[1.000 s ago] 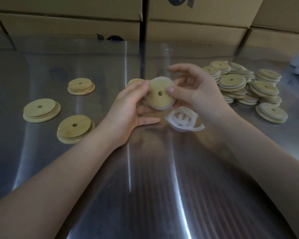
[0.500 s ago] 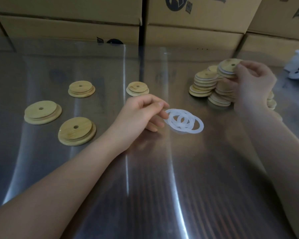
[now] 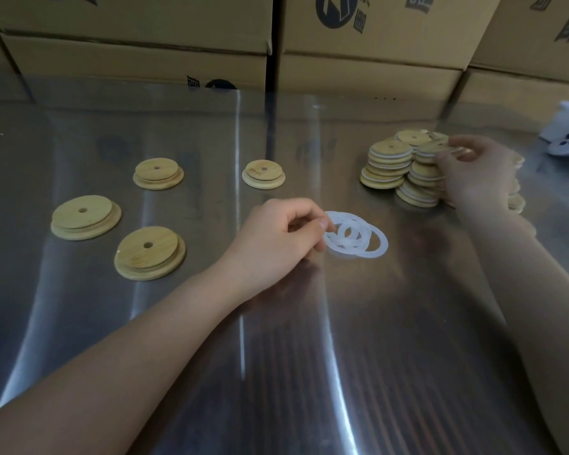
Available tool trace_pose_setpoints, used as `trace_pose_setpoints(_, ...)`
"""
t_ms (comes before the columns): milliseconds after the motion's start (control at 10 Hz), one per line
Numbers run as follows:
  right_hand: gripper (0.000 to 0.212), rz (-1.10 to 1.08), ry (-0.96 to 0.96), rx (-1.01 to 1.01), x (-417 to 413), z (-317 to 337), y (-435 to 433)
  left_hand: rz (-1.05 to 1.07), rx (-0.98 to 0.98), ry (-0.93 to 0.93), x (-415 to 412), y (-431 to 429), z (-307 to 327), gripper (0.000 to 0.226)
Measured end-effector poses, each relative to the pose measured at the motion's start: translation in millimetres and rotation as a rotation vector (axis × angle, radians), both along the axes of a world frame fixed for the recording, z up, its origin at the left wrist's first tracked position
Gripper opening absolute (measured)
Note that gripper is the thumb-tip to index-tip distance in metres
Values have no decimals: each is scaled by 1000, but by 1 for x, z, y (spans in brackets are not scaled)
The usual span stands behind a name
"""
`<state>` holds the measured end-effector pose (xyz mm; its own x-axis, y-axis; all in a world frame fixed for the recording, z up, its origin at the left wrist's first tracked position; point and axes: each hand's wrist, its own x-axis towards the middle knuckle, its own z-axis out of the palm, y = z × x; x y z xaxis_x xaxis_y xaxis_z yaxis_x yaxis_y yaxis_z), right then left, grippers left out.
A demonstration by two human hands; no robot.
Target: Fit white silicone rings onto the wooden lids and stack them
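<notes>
Stacking step: the right hand (image 3: 470, 172), fingers curled round a ringed wooden lid (image 3: 432, 147), sets it on the stacks (image 3: 388, 165). The left hand (image 3: 276, 238) pinches the silicone rings (image 3: 358, 239) on the table (image 3: 309, 356). Next it likely needs a bare lid (image 3: 150, 252).

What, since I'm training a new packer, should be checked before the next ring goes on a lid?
1. Reach to the silicone rings: ok, the pile lies at the fingertips of the left hand.
2. One ring alone in that hand's grip: cannot tell, the rings overlap.
3. Freedom of the right hand: not ok, it holds a ringed lid at the stacks.
4. Supply of bare wooden lids: ok, four lie left on the steel table.
5. Steadiness of the stacks: cannot tell.
</notes>
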<state>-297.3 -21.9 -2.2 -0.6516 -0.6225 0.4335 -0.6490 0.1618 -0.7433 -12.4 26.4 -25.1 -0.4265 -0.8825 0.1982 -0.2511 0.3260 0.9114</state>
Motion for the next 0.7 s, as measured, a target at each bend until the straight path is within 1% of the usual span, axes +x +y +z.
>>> trace_pose_setpoints(100, 35, 49, 98, 49, 1, -2, 0, 7, -46, -33, -1, 1, 0, 20)
trace_pose_setpoints(200, 39, 57, 149, 104, 0, -3, 1, 11, -94, -68, -1, 3, 1, 18)
trace_pose_setpoints(300, 40, 58, 162, 116, 4, -2, 4, 8, -132, -101, -1, 5, 3, 17)
trace_pose_setpoints(500, 39, -14, 64, -52, 12, 16, 15, -17, -220, -209, 0, 10, 3, 16)
trace_pose_setpoints(600, 30, 60, -79, -282, 23, 37, 24, -34, -285, -266, 0, 12, 4, 16)
trace_pose_setpoints(700, 20, 234, -276, -505, 31, 62, 39, -71, -327, -334, -3, 18, 5, 17)
